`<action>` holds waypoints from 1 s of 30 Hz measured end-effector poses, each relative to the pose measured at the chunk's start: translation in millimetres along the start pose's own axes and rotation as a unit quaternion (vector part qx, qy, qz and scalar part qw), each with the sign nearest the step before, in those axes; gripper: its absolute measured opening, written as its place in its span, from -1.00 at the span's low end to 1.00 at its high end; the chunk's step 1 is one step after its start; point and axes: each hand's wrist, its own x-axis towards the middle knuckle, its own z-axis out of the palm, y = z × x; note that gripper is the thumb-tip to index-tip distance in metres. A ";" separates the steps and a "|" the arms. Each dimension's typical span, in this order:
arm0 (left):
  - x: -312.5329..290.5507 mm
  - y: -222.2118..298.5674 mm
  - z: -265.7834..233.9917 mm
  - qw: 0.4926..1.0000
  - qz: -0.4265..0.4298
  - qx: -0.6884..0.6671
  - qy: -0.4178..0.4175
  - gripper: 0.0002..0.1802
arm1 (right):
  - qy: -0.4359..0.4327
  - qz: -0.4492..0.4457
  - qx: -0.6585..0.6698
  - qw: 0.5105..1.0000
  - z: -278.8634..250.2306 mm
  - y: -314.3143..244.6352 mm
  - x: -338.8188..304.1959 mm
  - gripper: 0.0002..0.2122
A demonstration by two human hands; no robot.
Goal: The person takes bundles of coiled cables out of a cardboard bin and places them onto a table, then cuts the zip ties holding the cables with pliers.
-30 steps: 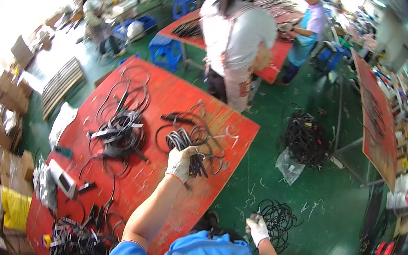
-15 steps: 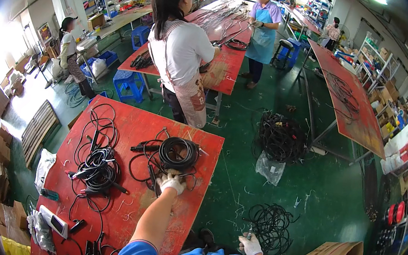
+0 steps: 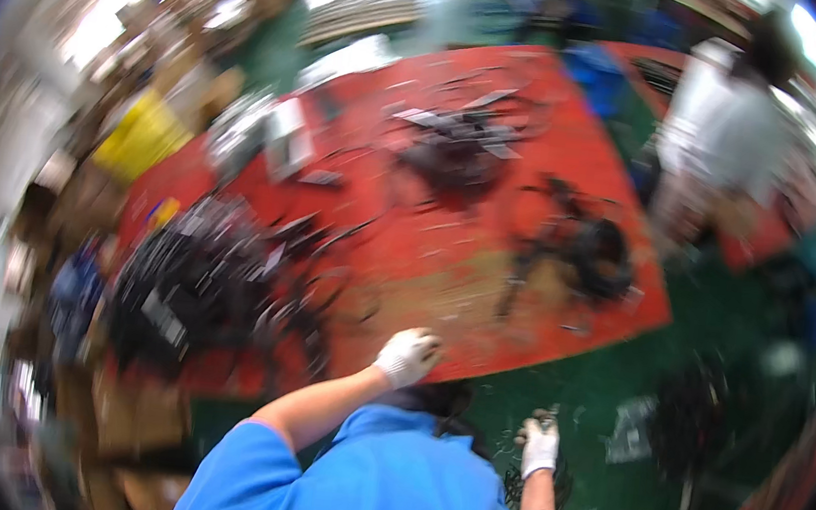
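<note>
One black cable coil [image 3: 602,259] lay gathered on the red table [image 3: 582,144], well apart from the left hand [image 3: 407,358]; the dark heap [image 3: 181,300] looked uncoiled; I couldn't tell whether that hand's or the right hand's [image 3: 538,443] fingers were apart

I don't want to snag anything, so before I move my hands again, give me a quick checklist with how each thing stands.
1. Left white-gloved hand clear of the round black cable coil: ok, apart.
2. Coil resting on the flat red table: ok.
3. Left hand clear of the large black cable heap: ok, apart.
4. Heap sorted into neat coils: not ok, jumbled.
5. Right white-gloved hand clear of the table: ok.
6. Right hand empty: cannot tell, blurred.
</note>
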 end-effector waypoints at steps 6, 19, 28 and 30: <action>-149.7 -7.1 -50.1 0.960 -0.238 -0.001 0.147 -0.73 | -0.175 0.087 -0.158 0.968 86.3 -57.4 35.2 -0.80; -271.0 -64.8 -114.2 0.700 -0.392 -0.177 0.571 -0.75 | -0.314 -0.031 -0.309 0.897 297.9 -48.9 -36.7 -0.80; -167.8 -201.1 -235.3 0.861 -0.428 -0.253 0.105 -0.23 | -0.256 0.022 -0.300 0.919 337.0 6.1 -116.3 -0.75; -143.7 -227.6 -231.8 0.904 -0.393 -0.144 -0.087 -0.25 | -0.236 0.013 -0.315 0.919 339.5 8.0 -127.3 -0.74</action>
